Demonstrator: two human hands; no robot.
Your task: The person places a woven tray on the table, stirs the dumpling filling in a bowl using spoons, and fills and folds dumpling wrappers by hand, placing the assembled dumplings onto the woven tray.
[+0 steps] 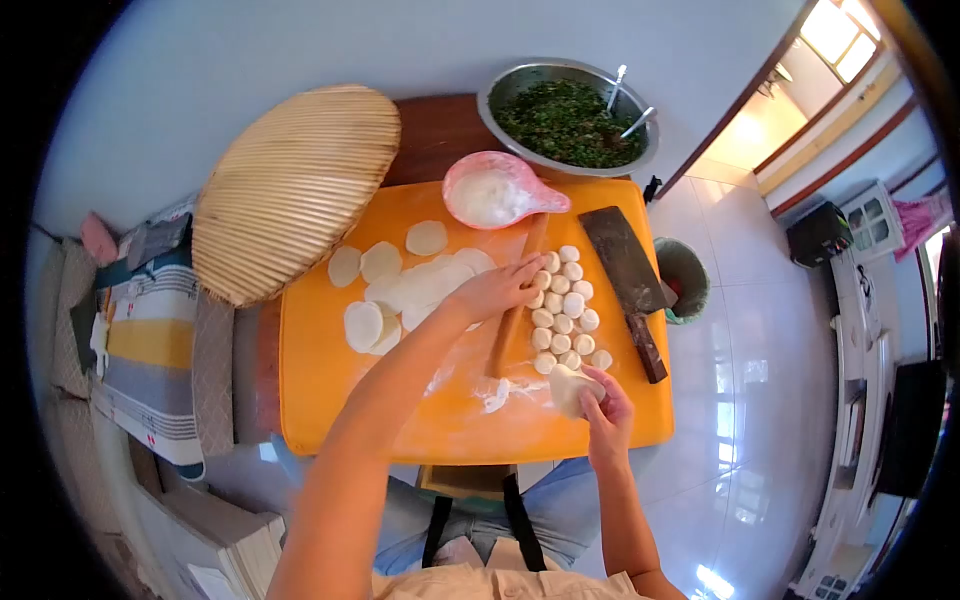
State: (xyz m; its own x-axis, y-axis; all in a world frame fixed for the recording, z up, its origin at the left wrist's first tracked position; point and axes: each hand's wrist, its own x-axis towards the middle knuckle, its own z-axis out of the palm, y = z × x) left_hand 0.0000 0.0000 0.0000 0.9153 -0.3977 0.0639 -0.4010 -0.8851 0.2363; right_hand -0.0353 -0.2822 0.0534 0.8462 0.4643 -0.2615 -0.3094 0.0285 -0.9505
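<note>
Risks, left of the rolling pin [505, 340]: flat dough rounds [412, 290], overlapping, might stick where flour is thin. Across its upper part: left hand [497, 291]; whether its fingers grip, I cannot tell. Right of it: dough pieces [562, 324], clustered, liable to scatter if brushed. Lower right: right hand [608, 412], fingers pinching one dough disc [570, 389]; overtight pressure could tear it. Disc: pale, smooth, slightly bent.

Bright light, overexposed window [829, 32], white glare on tiled floor [770, 400], fisheye-bent edges, black corners.
</note>
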